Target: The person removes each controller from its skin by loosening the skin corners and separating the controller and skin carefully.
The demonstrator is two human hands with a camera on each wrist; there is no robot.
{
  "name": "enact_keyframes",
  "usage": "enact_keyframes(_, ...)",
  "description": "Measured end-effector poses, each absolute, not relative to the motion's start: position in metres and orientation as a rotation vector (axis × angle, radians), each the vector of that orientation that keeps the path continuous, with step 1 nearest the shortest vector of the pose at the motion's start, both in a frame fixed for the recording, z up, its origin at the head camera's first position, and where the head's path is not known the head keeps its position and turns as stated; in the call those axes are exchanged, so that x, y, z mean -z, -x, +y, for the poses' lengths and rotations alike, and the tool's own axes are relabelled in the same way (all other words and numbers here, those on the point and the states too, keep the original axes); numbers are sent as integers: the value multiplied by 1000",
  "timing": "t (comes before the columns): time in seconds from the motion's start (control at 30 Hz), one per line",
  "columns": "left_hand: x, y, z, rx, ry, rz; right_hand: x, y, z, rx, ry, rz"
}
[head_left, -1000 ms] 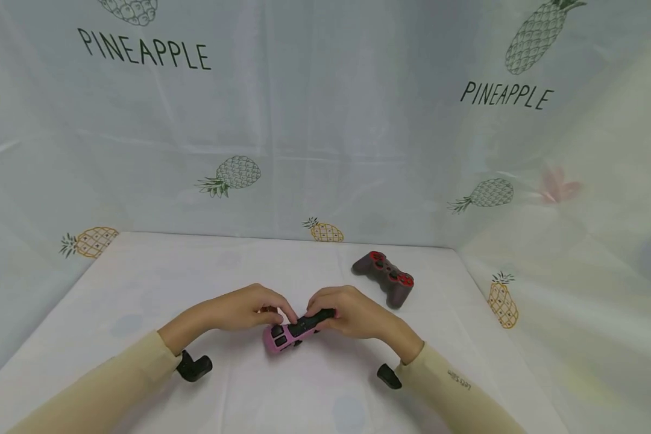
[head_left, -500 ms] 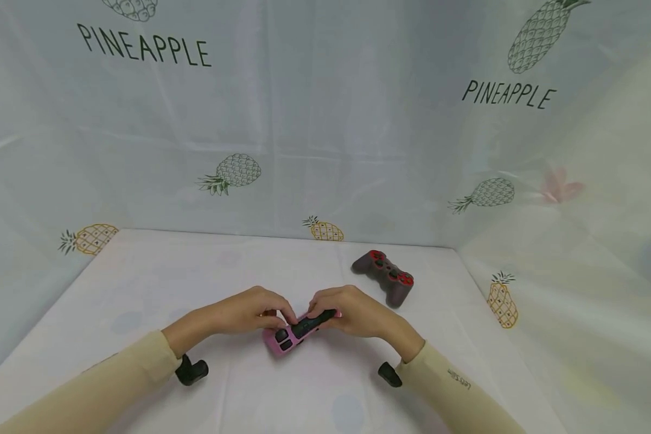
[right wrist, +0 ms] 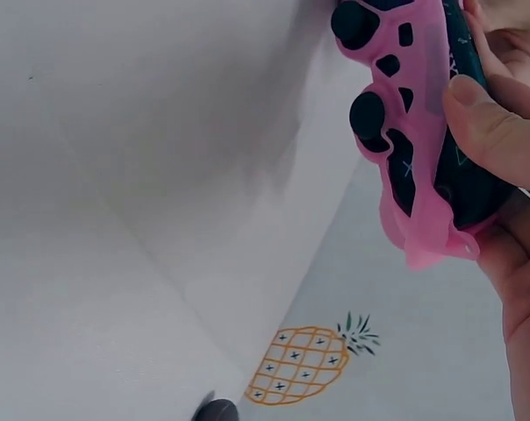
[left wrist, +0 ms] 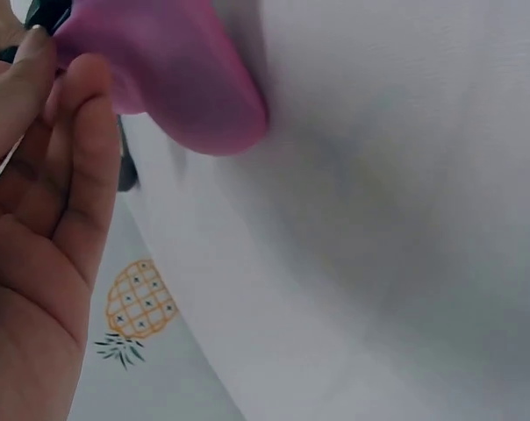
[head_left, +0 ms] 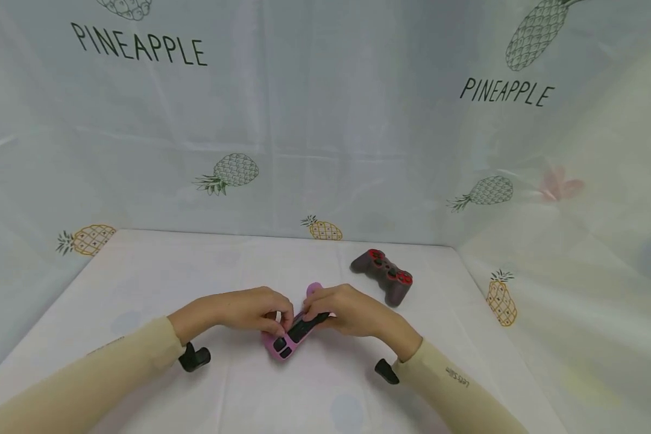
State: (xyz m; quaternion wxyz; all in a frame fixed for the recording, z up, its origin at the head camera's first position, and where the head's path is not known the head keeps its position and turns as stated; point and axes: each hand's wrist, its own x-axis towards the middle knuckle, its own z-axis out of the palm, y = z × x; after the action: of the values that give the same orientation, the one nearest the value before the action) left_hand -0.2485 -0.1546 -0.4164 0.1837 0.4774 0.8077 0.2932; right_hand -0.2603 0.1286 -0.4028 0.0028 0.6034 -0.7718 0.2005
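A black game controller (right wrist: 469, 189) is partly inside a pink silicone cover (right wrist: 414, 189), its dark side bare along one edge in the right wrist view. Both thumbsticks poke through the cover. My right hand (head_left: 347, 308) grips the controller's right end, thumb on the bare black body, fingers behind. My left hand (head_left: 260, 308) pinches the cover's edge at the other end with thumb and fingertips. From the left wrist, the rounded pink handle of the cover shows beside my left fingers (left wrist: 89, 158). In the head view a pink end sticks out beyond my right knuckles.
A second game controller (head_left: 382, 276), dark grey with red buttons, lies behind my right hand on the white-covered table (head_left: 282, 398). A pale curtain (head_left: 358, 120) with pineapple prints surrounds the table. Black wrist devices (head_left: 194, 358) hang under both sleeves.
The controller has turned, its near end swinging slightly toward me, and a pink end now shows beyond my right hand. My left fingers have shifted their pinch along the cover's edge.
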Motion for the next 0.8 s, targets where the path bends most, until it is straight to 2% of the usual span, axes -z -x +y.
enact_keyframes(0.2, 409, 250, -151, -760, -1380, 2275, 397, 259, 125, -589, -1888, -2450)
enact_keyframes(0.43, 409, 245, -153, -779, -1205, 2227, 399, 262, 125, -583, -1895, -2432)
enact_keyframes(0.6, 407, 247, -157, -762, -1255, 2249, 402, 262, 124, -623, -1895, -2451)
enact_keyframes(0.8, 409, 246, -159, -934, -1169, 2149, 405, 258, 129, -645, -1877, -2448)
